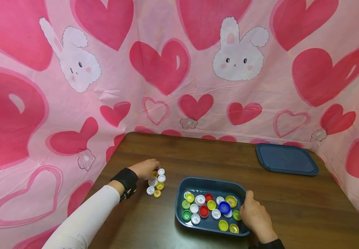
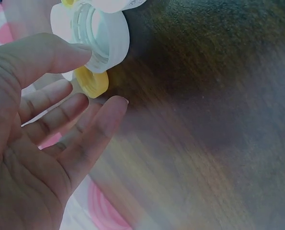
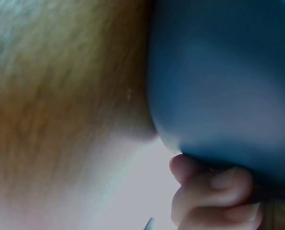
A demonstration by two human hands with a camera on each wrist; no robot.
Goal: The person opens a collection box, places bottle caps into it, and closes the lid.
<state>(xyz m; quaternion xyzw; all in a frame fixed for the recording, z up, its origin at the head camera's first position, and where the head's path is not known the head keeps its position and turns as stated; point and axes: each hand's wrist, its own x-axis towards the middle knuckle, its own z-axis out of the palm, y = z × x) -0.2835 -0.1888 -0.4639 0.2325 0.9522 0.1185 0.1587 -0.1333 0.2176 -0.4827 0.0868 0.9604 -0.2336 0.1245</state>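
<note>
My left hand (image 1: 145, 169) reaches over a cluster of white and yellow bottle caps on the left of the table. In the left wrist view its fingers are spread and the thumb overlaps a white cap (image 2: 117, 40), with a yellow cap (image 2: 96, 85) beyond the fingertips. My right hand (image 1: 255, 216) grips the right end of a dark blue plastic container (image 1: 210, 180); from the right wrist its curled fingers (image 3: 211, 191) show at the container's edge. Inside lie many caps, among them a blue cap (image 1: 224, 207), a red cap (image 1: 203, 211) and a green cap (image 1: 186, 215).
A flat dark blue lid (image 1: 286, 158) lies at the back right of the brown wooden table (image 1: 192, 154). Behind the table hangs a pink cloth (image 1: 204, 90) with hearts and rabbits. Beside the left hand, several caps, such as a white cap (image 1: 150, 190), form two rough rows.
</note>
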